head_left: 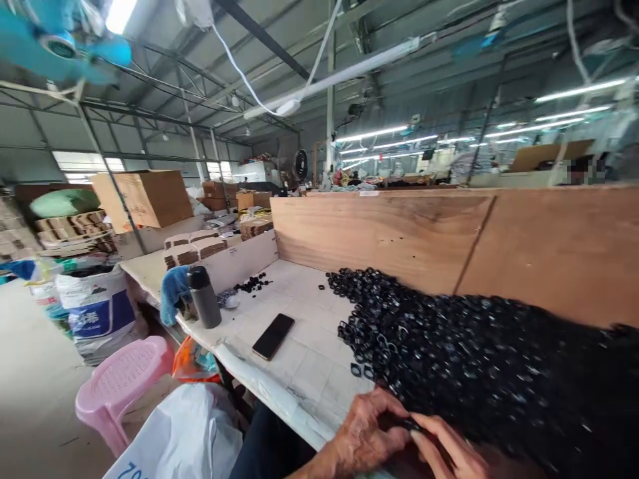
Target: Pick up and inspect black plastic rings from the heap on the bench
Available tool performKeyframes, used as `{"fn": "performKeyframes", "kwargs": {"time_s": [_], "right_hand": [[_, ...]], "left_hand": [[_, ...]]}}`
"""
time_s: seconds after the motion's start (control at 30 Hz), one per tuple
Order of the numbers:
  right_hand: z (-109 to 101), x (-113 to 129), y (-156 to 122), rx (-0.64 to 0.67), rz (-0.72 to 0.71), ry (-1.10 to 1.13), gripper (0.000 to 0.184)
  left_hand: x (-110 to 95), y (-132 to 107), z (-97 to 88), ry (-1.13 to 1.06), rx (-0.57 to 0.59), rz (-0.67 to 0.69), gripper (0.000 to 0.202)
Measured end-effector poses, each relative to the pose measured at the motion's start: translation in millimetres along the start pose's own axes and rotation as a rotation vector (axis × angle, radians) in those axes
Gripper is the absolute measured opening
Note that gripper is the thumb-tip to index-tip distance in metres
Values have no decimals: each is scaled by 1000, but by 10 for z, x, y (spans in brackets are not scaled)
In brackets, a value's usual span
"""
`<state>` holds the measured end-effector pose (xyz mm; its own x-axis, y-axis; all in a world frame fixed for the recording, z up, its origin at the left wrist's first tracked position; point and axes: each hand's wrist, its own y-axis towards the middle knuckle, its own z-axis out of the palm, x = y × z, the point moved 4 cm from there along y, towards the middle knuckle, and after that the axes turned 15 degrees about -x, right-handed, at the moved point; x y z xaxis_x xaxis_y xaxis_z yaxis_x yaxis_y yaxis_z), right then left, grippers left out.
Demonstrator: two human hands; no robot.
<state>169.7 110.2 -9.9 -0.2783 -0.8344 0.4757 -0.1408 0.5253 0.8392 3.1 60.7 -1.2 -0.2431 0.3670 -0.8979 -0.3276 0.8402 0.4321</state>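
A large heap of small black ring-like plastic pieces covers the right side of the table. At its near edge my left hand and my right hand meet, fingertips together. Between them is one small black piece, mostly hidden by the fingers. Thumb and fingers of my left hand are curled in a pinch at it. The thumb and forefinger of my right hand close on the same piece from the other side. A few loose pieces lie flat on the table just beyond my left hand.
A phone lies on the white table. Further left stand a grey bottle and a blue cloth. Wooden boards wall the back. A pink stool and a white sack are beside the table.
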Motion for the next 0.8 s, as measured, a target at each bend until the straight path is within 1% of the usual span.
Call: {"fn": "performKeyframes", "kwargs": {"time_s": [0.03, 0.07, 0.1, 0.13, 0.17, 0.2, 0.23, 0.27, 0.3, 0.37, 0.4, 0.43, 0.47, 0.5, 0.6, 0.67, 0.73, 0.77, 0.8], "right_hand": [[-3, 49, 29, -6, 22, -10, 31], [-9, 101, 58, -17, 24, -16, 34], [-4, 136, 84, -1, 44, -31, 40], [0, 171, 109, 13, 35, -26, 48], [11, 180, 126, 47, 57, -34, 51], [13, 183, 141, 60, 70, -34, 49], [5, 171, 149, 56, 114, -38, 43], [-19, 155, 154, 17, 173, -40, 34], [-26, 158, 150, 22, 198, -29, 30], [-35, 175, 134, 49, 235, -27, 27], [-31, 186, 125, 83, 244, -35, 27], [-28, 190, 118, 109, 257, -49, 32], [-28, 187, 115, 121, 278, -65, 38], [-34, 179, 117, 113, 304, -73, 38], [-53, 175, 137, 79, 336, -27, 22], [-53, 180, 142, 96, 341, -10, 23], [-55, 180, 137, 115, 368, -15, 31], [-62, 179, 136, 107, 388, -12, 29], [-68, 182, 137, 96, 400, 1, 24]], "left_hand": [[-38, -4, -6, -32, 18, 1, 22], [-76, -4, -9, -58, 42, 7, 20], [-102, 5, -12, -82, 61, 7, 20], [-113, 24, -14, -99, 75, 9, 19], [-106, 51, -9, -109, 90, 4, 18], [-81, 83, -3, -114, 97, -13, 18], [-48, 113, 3, -119, 95, -32, 17], [-17, 133, 17, -123, 112, -50, 16], [9, 146, 25, -126, 116, -67, 16], [32, 148, 24, -118, 109, -97, 15], [31, 144, 17, -108, 95, -113, 16], [23, 140, 10, -95, 81, -127, 17], [10, 137, 5, -82, 73, -138, 17], [-5, 136, 2, -71, 68, -145, 18], [-48, 143, 4, -52, 67, -139, 17], [-59, 146, 6, -50, 65, -133, 17], [-60, 142, 9, -57, 70, -133, 16], [-60, 139, 12, -63, 78, -134, 16], [-62, 136, 13, -70, 84, -133, 16]]}}
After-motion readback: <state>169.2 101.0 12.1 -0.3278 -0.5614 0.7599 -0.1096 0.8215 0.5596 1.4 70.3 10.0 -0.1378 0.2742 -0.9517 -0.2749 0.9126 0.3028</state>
